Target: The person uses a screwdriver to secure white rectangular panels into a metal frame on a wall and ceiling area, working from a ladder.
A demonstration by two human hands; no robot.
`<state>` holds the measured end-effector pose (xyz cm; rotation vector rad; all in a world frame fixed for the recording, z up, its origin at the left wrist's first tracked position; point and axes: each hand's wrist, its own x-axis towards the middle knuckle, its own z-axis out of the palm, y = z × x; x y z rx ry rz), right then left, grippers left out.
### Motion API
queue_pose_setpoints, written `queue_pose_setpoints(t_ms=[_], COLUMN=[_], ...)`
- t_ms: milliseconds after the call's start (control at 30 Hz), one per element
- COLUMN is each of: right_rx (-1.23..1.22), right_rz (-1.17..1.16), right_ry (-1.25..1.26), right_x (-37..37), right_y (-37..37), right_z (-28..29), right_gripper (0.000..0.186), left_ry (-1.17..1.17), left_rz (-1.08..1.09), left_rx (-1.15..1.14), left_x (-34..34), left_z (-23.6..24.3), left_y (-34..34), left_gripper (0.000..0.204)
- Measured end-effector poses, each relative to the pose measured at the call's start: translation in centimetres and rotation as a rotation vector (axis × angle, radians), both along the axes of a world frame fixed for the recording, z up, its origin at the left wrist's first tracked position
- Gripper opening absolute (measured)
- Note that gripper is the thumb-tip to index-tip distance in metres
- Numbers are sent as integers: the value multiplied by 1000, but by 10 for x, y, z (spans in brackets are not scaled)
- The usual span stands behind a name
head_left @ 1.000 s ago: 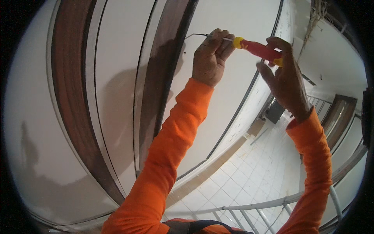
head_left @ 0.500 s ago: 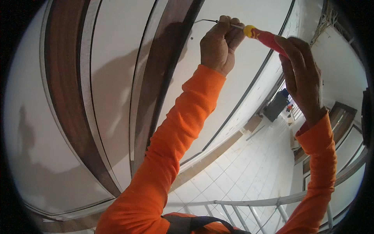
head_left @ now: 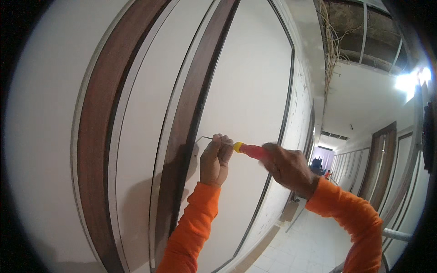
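Observation:
A screwdriver [head_left: 249, 150] with a red and yellow handle lies across my view. My left hand [head_left: 214, 161] is closed, fingertips pinched on its metal shaft against a white wall panel [head_left: 241, 82]. My right hand [head_left: 291, 168] is wrapped round the handle, slightly blurred. A thin bent metal piece [head_left: 205, 137] reaches left from my left fingers to beside a brown wood strip [head_left: 194, 98] with a dark edge; where it joins the shaft is hidden by my fingers. A small dark hole shows in the panel just below it.
A white-tiled corridor [head_left: 305, 241] runs off at right, with doors and a distant person in orange [head_left: 327, 174]. A metal rail [head_left: 396, 234] is at lower right. Overhead are hanging cables [head_left: 332, 41], an open ceiling section and a bright lamp.
My view has tilted up, showing more ceiling, so both hands appear lower in the picture. My right fingers, loose a second ago, are now curled round the handle.

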<state>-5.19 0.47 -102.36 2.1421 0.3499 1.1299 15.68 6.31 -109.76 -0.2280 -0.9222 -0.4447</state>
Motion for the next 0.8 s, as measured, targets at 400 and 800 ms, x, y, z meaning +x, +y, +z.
queue_pose_setpoints(t_ms=[400, 800], right_rx=[-98, -378], right_rz=[-131, -213], right_ry=[91, 16], right_x=[4, -2], right_y=[0, 10], right_z=[19, 16], right_gripper=[27, 30], left_ry=[-6, 18], left_rz=[-19, 93], left_rx=[3, -13], left_x=[4, -11], left_z=[5, -6], left_y=[-9, -9], left_gripper=[20, 21])
